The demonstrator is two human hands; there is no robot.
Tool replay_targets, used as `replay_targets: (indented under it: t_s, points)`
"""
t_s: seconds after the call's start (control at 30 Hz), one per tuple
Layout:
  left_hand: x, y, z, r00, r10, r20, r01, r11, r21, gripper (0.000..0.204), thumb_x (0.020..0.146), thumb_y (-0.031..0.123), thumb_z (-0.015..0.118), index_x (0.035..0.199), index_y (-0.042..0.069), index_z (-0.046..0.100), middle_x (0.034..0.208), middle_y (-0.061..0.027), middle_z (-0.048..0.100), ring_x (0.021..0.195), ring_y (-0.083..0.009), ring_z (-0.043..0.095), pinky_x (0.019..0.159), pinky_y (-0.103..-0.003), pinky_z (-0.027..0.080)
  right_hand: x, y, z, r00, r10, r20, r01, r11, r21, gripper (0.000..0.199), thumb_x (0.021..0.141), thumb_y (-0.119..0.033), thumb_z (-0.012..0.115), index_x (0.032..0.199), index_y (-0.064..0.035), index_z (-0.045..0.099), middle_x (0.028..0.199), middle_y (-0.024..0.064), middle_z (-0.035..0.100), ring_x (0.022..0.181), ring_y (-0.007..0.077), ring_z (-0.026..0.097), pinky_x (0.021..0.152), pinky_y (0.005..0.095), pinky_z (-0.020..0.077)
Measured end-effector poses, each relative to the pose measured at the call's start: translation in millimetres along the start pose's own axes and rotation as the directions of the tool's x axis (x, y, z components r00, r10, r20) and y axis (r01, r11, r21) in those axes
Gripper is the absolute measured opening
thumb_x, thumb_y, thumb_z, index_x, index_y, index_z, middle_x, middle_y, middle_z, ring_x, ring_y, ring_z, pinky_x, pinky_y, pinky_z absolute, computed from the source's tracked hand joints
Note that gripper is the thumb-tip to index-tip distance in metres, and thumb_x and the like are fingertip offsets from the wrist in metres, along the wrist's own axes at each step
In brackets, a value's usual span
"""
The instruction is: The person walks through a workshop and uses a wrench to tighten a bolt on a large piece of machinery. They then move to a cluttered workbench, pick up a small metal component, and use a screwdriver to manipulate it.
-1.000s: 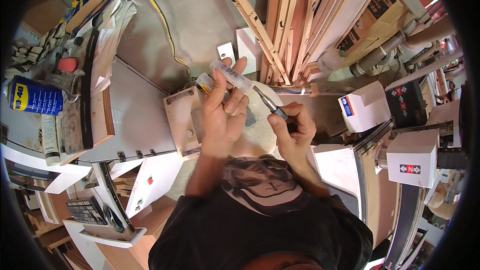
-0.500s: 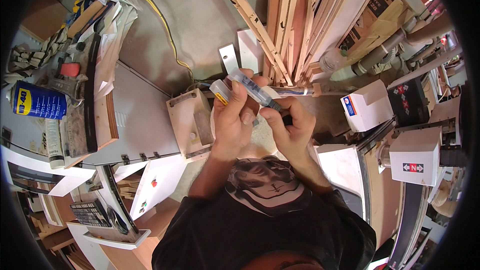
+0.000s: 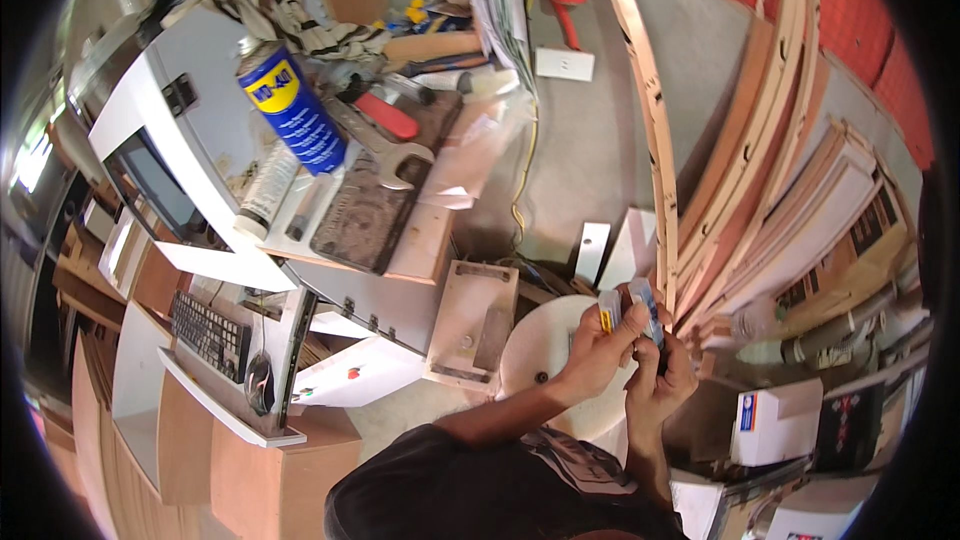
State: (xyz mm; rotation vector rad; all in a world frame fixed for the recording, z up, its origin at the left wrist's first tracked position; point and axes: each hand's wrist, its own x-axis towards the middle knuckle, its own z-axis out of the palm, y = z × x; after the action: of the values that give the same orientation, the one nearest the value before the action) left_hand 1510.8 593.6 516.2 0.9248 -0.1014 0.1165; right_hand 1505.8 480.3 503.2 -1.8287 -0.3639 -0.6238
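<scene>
Close together in front of my body, both hands are closed around small plastic cases. My left hand point(image 3: 597, 360) holds a whitish translucent case with a yellow label point(image 3: 607, 311) and, under its thumb, a clear plastic tube point(image 3: 643, 292) with something dark inside. The dark lower end of that tube is pinched by the fingers of my right hand point(image 3: 668, 375). What lies inside the tube is too small to make out. Beneath my hands is a round, pale surface point(image 3: 530, 340).
At left, a cluttered bench holds a blue spray can point(image 3: 292, 110), a wrench point(image 3: 400, 160) and a red-handled tool point(image 3: 387, 115). Below it are a keyboard point(image 3: 212, 335) and a mouse point(image 3: 260, 383). Long timber strips point(image 3: 745, 140) lean at right, near a white box point(image 3: 775, 422).
The view has swung left, bringing the bench closer to the middle and my hands to the right of the picture. Both hands keep their hold on the cases.
</scene>
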Motion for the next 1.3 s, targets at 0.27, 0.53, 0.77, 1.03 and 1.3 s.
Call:
replay_targets:
  t_s: [0.27, 0.53, 0.77, 1.03, 1.3]
  points:
    - [2.6, 34.5, -28.5, 0.984, 0.132, -0.123, -0.127, 0.991, 0.053, 0.041, 0.106, 0.034, 0.052, 0.134, 0.005, 0.054, 0.109, -0.0036, 0.069, 0.057, 0.0013, 0.042, 0.049, -0.017, 0.032, 38.7, -22.5, 35.5, 0.985, 0.006, 0.173, -0.037, 0.984, 0.172, 0.019, 0.093, -0.014, 0.071, 0.096, 0.0047, 0.067, 0.069, 0.0110, 0.063, 0.060, 0.0156, 0.060, 0.055, 0.0287, 0.0454]
    - [-42.8, -22.7, -148.7, 0.930, -0.035, -0.366, 0.204, 0.877, 0.436, 0.042, 0.103, 0.036, 0.058, 0.127, 0.003, 0.065, 0.096, -0.0034, 0.073, 0.064, -0.0054, 0.053, 0.057, -0.023, 0.045, 166.3, -115.5, 123.2, 0.832, -0.527, 0.172, 0.519, 0.850, 0.091, 0.016, 0.090, -0.012, 0.074, 0.095, 0.0023, 0.069, 0.073, 0.0142, 0.064, 0.060, 0.0245, 0.060, 0.057, 0.0331, 0.0468]
    - [-103.4, -60.0, -234.9, 0.823, -0.258, -0.506, 0.491, 0.771, 0.406, 0.045, 0.099, 0.041, 0.062, 0.115, 0.000, 0.069, 0.088, -0.0075, 0.074, 0.070, -0.0129, 0.066, 0.063, -0.031, 0.053, 257.9, -163.4, 290.3, 0.717, -0.629, 0.302, 0.651, 0.758, 0.033, 0.033, 0.093, -0.030, 0.071, 0.092, 0.0037, 0.069, 0.071, 0.0236, 0.063, 0.066, 0.0411, 0.064, 0.061, 0.0478, 0.0486]
    - [-94.9, -24.3, -267.9, 0.842, -0.160, -0.514, 0.405, 0.818, 0.408, 0.044, 0.097, 0.041, 0.064, 0.107, -0.001, 0.068, 0.086, -0.0076, 0.074, 0.069, -0.0130, 0.067, 0.065, -0.029, 0.056, 276.6, -169.5, 293.2, 0.689, -0.397, 0.607, 0.397, 0.907, 0.143, 0.033, 0.095, -0.032, 0.070, 0.101, 0.0008, 0.069, 0.069, 0.0031, 0.060, 0.063, 0.0126, 0.055, 0.058, 0.0317, 0.0436]
    - [-111.0, -8.8, -285.4, 0.747, -0.129, -0.653, 0.302, 0.940, 0.159, 0.056, 0.094, 0.060, 0.061, 0.112, 0.008, 0.069, 0.090, -0.0037, 0.067, 0.072, -0.0119, 0.057, 0.065, -0.029, 0.050, 183.1, -85.4, 159.7, 0.311, -0.308, 0.899, 0.043, 0.950, 0.311, 0.007, 0.097, -0.010, 0.058, 0.093, -0.0048, 0.060, 0.073, -0.0008, 0.053, 0.067, 0.0075, 0.051, 0.060, 0.0249, 0.0413]
